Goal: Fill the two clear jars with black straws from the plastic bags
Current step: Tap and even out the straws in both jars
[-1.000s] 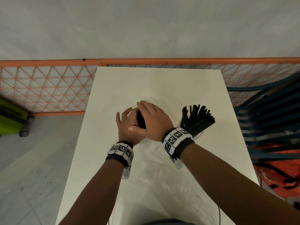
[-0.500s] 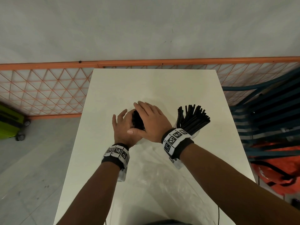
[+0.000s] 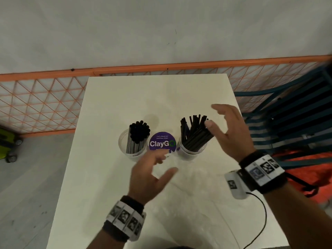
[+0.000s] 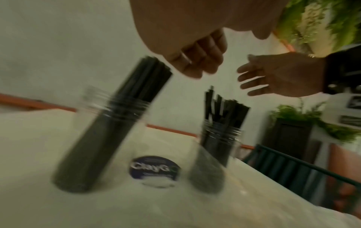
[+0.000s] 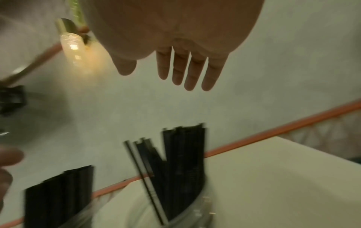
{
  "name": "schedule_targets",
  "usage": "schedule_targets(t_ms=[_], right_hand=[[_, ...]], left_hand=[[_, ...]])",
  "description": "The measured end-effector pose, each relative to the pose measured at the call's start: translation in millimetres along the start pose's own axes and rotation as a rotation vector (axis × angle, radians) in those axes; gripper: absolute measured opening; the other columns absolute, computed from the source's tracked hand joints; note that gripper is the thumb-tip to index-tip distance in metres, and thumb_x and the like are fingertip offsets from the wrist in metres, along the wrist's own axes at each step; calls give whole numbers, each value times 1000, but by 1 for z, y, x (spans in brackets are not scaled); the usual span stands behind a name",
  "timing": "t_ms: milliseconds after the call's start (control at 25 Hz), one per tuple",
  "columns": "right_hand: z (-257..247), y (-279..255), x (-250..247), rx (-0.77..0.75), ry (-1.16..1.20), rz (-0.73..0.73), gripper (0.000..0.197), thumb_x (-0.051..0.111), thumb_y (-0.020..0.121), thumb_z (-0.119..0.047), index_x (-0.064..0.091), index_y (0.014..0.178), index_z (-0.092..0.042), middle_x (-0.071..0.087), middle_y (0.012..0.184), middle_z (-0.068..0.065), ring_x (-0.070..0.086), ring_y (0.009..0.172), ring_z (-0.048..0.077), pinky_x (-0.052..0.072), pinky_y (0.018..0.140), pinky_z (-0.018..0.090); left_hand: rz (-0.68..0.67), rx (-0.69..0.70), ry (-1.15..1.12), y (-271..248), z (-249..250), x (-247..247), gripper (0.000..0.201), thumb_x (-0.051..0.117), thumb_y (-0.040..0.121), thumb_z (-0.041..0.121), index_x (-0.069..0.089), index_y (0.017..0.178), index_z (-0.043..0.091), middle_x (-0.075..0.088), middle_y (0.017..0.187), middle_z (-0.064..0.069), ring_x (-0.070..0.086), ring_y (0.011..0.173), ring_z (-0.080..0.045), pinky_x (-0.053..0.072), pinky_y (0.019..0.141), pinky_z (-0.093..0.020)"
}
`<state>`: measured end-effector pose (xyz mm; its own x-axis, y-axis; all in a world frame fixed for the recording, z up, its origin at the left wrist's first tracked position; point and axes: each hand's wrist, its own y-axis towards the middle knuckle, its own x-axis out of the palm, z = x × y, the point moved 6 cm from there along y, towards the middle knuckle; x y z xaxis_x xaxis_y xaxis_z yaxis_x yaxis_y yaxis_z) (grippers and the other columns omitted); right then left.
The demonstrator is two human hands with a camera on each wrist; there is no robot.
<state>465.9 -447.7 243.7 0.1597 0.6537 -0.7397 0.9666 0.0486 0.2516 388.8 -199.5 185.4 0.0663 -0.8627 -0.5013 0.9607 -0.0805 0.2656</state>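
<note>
Two clear jars stand side by side on the white table (image 3: 111,177). The left jar (image 3: 132,150) holds a tight upright bundle of black straws (image 3: 139,131). In the right jar (image 3: 191,151) the black straws (image 3: 195,133) fan out and lean right. My left hand (image 3: 152,169) hovers just in front of the jars, fingers loosely spread, holding nothing. My right hand (image 3: 226,126) is raised beside the right jar's straws with its fingers straight and spread, empty. The wrist views show the same jars (image 4: 101,138) (image 5: 187,212) blurred, below the empty hands.
A round purple ClayGo sticker (image 3: 162,143) lies between the jars. Clear plastic bag film (image 3: 197,203) lies flat on the near part of the table. An orange mesh fence (image 3: 36,108) runs behind the table, dark teal chairs (image 3: 291,119) stand at right, and a green wheeled case (image 3: 7,146) at left.
Both hands were cupped together over the left jar's straws; they have let go and moved apart, the left toward me, the right over to the right jar.
</note>
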Motion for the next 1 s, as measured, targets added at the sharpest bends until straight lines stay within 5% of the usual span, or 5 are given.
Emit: schedule_targets(t_ms=[80,160,480,840,1000], right_hand=[[40,-5,-11,115,-4,-16,63,45,87,-64,44,136,-24,50,134,-3,53,113,10,49,95,37],[61,-11,-7,175,-5,-100,71,44,85,-69,38,142,-25,48,139,-3,53,114,8,49,95,38],[74,-21,30,198,30,-365,106,53,72,-75,5,153,-27,22,159,-3,34,141,14,41,106,38],[37,-9,17,-20,-51,-218,93,53,82,-68,16,153,-21,19,161,-1,20,146,13,21,117,29],[27,-8,39,-181,-296,-227,81,39,89,-69,24,150,-18,27,158,6,26,145,25,25,119,43]], left_hand=[[-226,-200,-28,9,-4,49,101,68,68,76,36,149,24,55,144,5,53,128,-9,48,105,-31],[-275,-322,-6,32,-11,85,124,73,57,80,20,155,26,43,156,5,43,141,-15,41,115,-41],[-202,-149,261,96,10,142,104,57,67,70,30,152,15,52,146,-9,40,142,-33,23,120,-61],[-331,-36,355,94,3,150,85,47,63,67,58,132,18,68,127,4,37,146,-29,18,121,-62],[-347,-40,441,95,-6,156,60,61,76,52,58,127,20,67,131,5,32,149,-28,14,123,-61]])
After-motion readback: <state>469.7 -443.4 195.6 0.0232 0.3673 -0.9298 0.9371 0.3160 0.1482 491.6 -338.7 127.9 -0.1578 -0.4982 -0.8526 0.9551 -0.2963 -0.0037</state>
